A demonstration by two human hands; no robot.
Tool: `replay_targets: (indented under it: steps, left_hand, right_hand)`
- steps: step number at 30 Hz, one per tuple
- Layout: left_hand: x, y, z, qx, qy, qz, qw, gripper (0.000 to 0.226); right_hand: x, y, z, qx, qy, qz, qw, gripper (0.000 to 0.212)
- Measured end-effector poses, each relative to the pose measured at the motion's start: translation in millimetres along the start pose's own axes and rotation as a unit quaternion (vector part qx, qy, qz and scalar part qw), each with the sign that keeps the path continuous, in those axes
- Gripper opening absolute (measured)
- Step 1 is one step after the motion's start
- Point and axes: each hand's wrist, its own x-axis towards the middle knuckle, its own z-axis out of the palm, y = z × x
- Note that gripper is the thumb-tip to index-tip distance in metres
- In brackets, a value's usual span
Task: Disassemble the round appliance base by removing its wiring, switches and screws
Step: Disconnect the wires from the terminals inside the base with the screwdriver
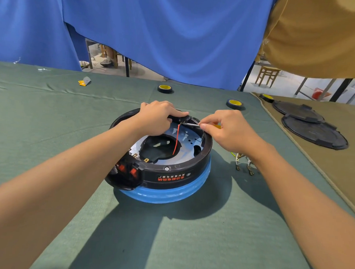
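The round appliance base (171, 175), black rim over a blue body, lies open side up on the green cloth. Two red switches (128, 170) sit in its near-left housing. A red wire (177, 138) runs from the far rim down into the centre opening. My left hand (157, 118) grips the far rim beside a black terminal block (184, 120). My right hand (227, 129) pinches a screwdriver (191, 124) with a yellow handle; its metal tip points left at that block, by the wire's upper end.
A loose bundle of removed wires (244, 163) lies right of the base, under my right forearm. Three tape rolls (164, 88) (234, 104) (266, 97) stand farther back. Two black round covers (313, 132) rest on the tan cloth at right. A yellow scrap (84, 81) lies far left.
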Motion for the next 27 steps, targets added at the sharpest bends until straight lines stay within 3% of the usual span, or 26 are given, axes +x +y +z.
replay_targets:
  steps: [12, 21, 27]
  left_hand:
    - [-1, 0, -1, -0.005, -0.012, -0.005, 1.000, 0.062]
    - [-2, 4, -2, -0.014, -0.020, -0.011, 1.000, 0.061]
    - [-3, 3, -4, -0.009, -0.021, -0.014, 1.000, 0.062]
  right_hand:
    - [-9, -7, 11, -0.076, 0.021, -0.031, 0.996, 0.026]
    - [2, 5, 0, -0.011, -0.009, -0.051, 0.999, 0.025]
    - [8, 9, -6, 0.069, -0.041, 0.000, 0.997, 0.019]
